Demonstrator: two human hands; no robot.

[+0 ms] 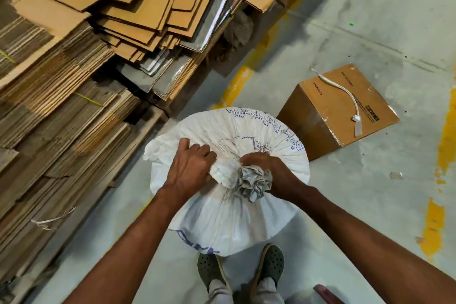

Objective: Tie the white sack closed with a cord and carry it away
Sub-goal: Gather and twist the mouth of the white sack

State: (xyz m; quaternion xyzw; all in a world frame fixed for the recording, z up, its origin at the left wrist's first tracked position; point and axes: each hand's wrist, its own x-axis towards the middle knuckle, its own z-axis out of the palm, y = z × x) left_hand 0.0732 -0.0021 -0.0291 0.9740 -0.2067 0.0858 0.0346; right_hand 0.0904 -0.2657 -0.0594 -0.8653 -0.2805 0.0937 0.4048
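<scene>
A full white woven sack point(259, 131) with blue print stands upright on the floor in front of my feet. Its mouth is gathered into a crumpled bunch point(244, 179) at the top. My left hand point(190, 168) grips the bunch from the left, and my right hand point(271, 168) clamps it from the right. A white cord point(341, 89) with a flat knotted end lies loose on top of a brown carton point(345, 111) to the right of the sack, out of both hands.
Tall stacks of flattened cardboard point(69, 61) fill the left side and lean close to the sack. Grey concrete floor point(370, 192) with yellow painted lines point(434, 224) spreads to the right. My two feet in dark clogs point(241, 266) stand just behind the sack.
</scene>
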